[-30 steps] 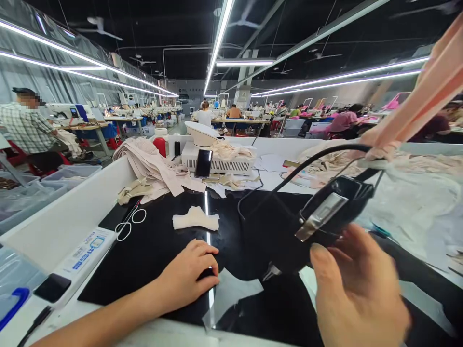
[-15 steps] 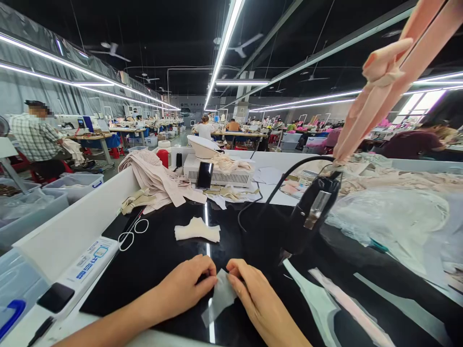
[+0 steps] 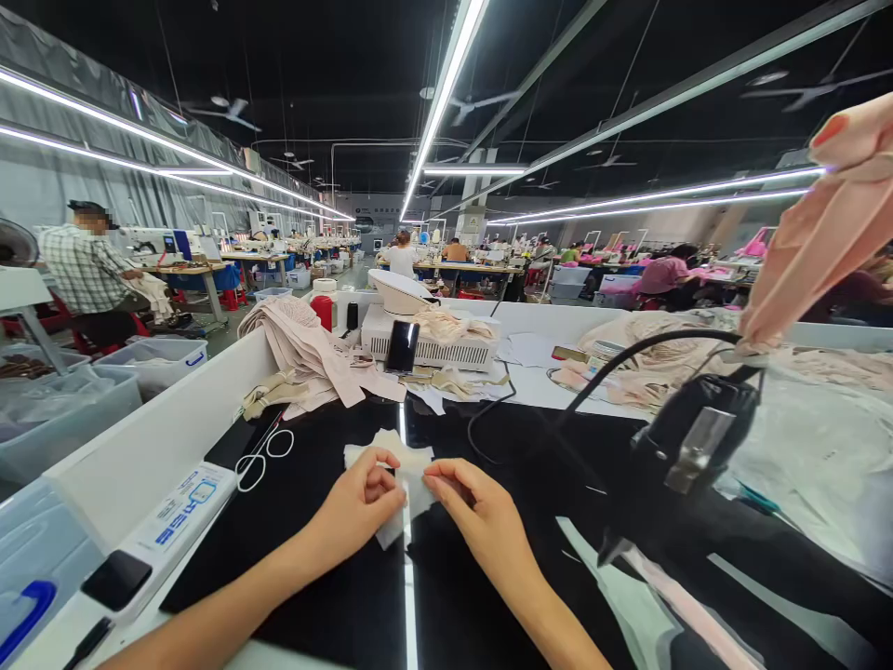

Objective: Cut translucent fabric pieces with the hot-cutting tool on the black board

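A thin, translucent white piece (image 3: 411,502) is pinched between my two hands over the glossy black board. My left hand (image 3: 363,498) has its fingers closed on the left edge of that piece. On the right edge, my right hand (image 3: 474,502) grips it between thumb and fingertips. Just behind, partly covered by my left fingers and the thin piece, a thicker cream pad (image 3: 382,445) lies flat on the board. A black hand-held cutting machine (image 3: 698,437), hung from a pink cloth strip (image 3: 823,242), is to the right.
Pinkish fabric strips (image 3: 307,344) are heaped at the back left, near a propped phone (image 3: 403,346). Cut pale scraps (image 3: 628,596) and clear plastic (image 3: 816,447) lie at the right. A white cable (image 3: 251,470) and a box (image 3: 188,507) are at the left.
Both hands have moved forward with the thin piece, up to the cream pad. The hanging machine has swung or shifted to the right in view.
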`<state>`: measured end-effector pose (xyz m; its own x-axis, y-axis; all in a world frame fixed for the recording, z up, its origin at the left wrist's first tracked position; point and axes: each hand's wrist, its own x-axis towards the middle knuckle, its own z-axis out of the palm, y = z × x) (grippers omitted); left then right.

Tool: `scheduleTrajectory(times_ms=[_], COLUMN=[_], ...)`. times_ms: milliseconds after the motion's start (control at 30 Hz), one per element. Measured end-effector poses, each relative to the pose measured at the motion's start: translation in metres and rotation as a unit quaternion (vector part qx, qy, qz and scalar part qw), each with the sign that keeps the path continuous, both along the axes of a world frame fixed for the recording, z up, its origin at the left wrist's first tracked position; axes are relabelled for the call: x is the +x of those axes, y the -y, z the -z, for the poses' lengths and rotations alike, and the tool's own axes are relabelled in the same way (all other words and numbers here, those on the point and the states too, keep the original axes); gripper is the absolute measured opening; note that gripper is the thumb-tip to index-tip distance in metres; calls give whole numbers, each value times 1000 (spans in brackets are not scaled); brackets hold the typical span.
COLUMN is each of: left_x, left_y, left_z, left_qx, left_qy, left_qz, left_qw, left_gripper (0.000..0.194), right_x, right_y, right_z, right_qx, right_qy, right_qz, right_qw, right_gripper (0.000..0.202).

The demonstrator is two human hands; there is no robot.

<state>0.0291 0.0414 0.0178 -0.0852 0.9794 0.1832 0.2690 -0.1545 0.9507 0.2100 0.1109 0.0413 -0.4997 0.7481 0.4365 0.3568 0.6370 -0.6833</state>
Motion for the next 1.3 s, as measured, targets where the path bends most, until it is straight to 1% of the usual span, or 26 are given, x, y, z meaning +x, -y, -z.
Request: scheduleTrajectory(times_ms=[67, 167, 267, 367, 433, 533, 733, 833, 933, 1033, 1100, 1200, 1300], left_x=[-9, -26, -39, -43, -42, -40, -43, -45, -47, -51, -54, -54, -46], left_y=[-6, -15, -26, -34, -37, -40, -44, -46, -45, -40, -35, -29, -24], left_z=[-5, -16, -25, -29, -28, -23, -9, -4, -1, -2, -4, -6, -7], left_qx=[17, 39, 45, 41, 35, 30, 29, 37, 58, 87, 110, 149, 185], left_qy=[-37, -120, -216, -308, -359, -418, -489, -512, -523, -521, -517, -511, -516], left_qz=[-35, -82, -109, -120, -123, -119, -104, -105, -105, -104, -101, -91, -51], left_qw=[999, 989, 969, 943, 924, 900, 865, 852, 844, 843, 843, 842, 835], left_gripper=[30, 21, 13, 5, 2, 7, 12, 14, 16, 19, 22, 28, 33], right_x=[-13, -32, -46, -52, -53, -52, -55, -56, -54, -42, -25, 12, 62], right_y=[-10, -25, -36, -40, -40, -40, -40, -37, -23, 5, 29, 63, 82], right_z=[0, 0, 2, 4, 6, 11, 21, 19, 10, 0, -4, -6, -2], right_qx=[28, 76, 124, 162, 180, 198, 211, 216, 215, 204, 185, 149, 109], right_qy=[9, 41, 87, 137, 167, 199, 217, 194, 158, 136, 132, 128, 134], right_qz=[8, 28, 48, 63, 73, 88, 93, 86, 75, 32, -2, -17, -6], right_qw=[1000, 996, 987, 975, 967, 956, 949, 953, 961, 969, 974, 980, 985], right_gripper=[24, 23, 21, 16, 17, 17, 18, 16, 7, 8, 6, 7, 12])
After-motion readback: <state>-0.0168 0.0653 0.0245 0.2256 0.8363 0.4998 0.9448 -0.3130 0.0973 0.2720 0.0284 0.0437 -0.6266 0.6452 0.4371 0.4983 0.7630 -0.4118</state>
